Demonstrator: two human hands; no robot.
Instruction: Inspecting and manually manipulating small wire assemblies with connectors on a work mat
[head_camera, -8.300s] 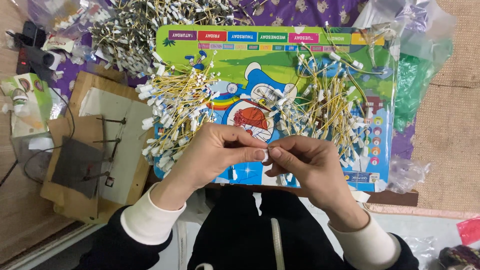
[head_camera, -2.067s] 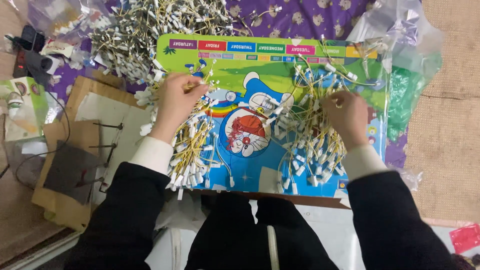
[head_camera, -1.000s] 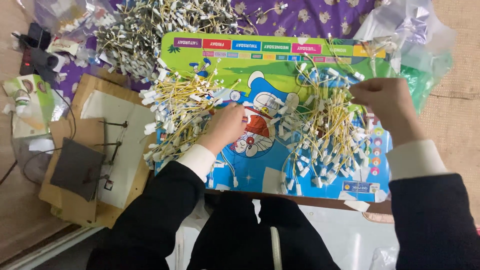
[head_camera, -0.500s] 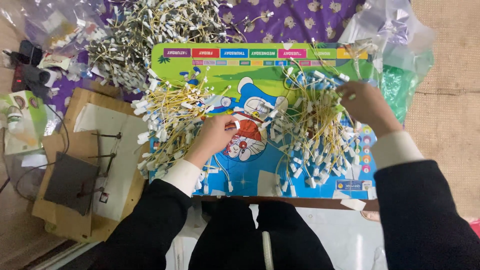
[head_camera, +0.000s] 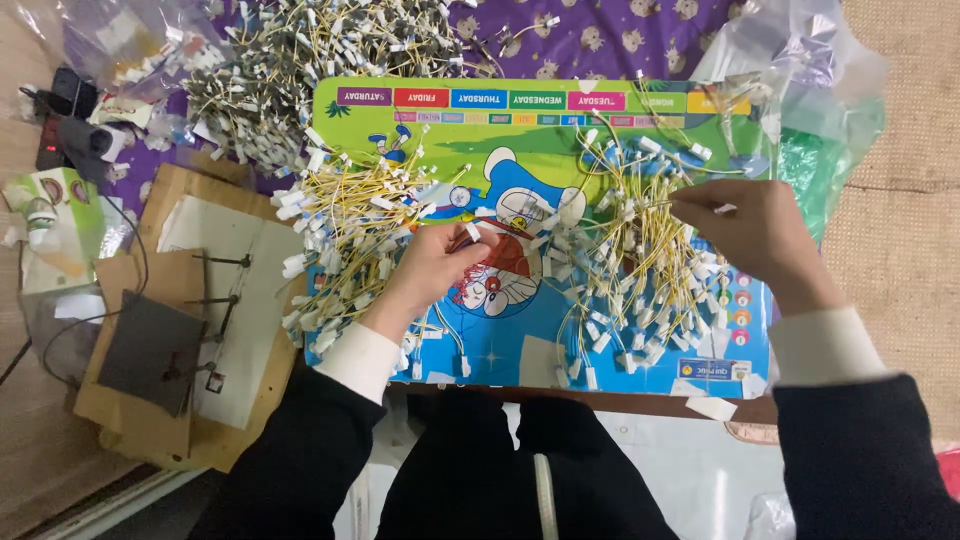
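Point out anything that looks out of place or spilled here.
Nothing looks damaged. Yellow wires spill off the board's left edge, and a paper scrap lies off its bottom edge, below the right hand.

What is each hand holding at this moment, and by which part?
The left hand pinches a white connector on a yellow wire. The right hand pinches a small white connector at its fingers; its wire cannot be told.

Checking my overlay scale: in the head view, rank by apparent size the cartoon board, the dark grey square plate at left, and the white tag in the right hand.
1. Cartoon board, largest by far.
2. Dark grey square plate.
3. White tag pinched by the right hand, smallest.
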